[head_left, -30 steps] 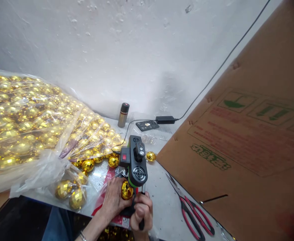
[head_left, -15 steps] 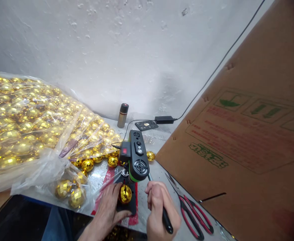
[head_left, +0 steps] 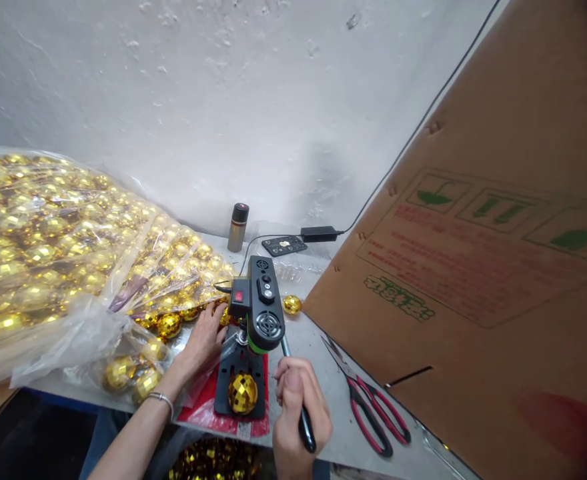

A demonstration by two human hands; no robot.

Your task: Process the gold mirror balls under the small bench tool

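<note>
My left hand (head_left: 206,340) reaches past the left side of a small black press (head_left: 266,303), its fingers apart at a gold faceted ball (head_left: 225,319); the machine partly hides the ball. My right hand (head_left: 301,407) is closed around the black-handled lever (head_left: 306,430) at the right of the press. Another gold mirror ball (head_left: 242,393) sits on the black base plate (head_left: 222,398), below the head of the press and touched by neither hand. Red plastic (head_left: 198,415) lies under the plate.
A big clear bag (head_left: 111,320) of gold balls fills the left. Scissors (head_left: 368,407) with red-black handles lie at the right, beside a large cardboard box (head_left: 473,280). A spray can (head_left: 237,228), a phone-like black panel (head_left: 284,246) and a power adapter (head_left: 319,233) are near the wall.
My left hand has left the ball on the base plate and moved forward to the balls beside the press. My right hand stays on the lever. The view has shifted slightly.
</note>
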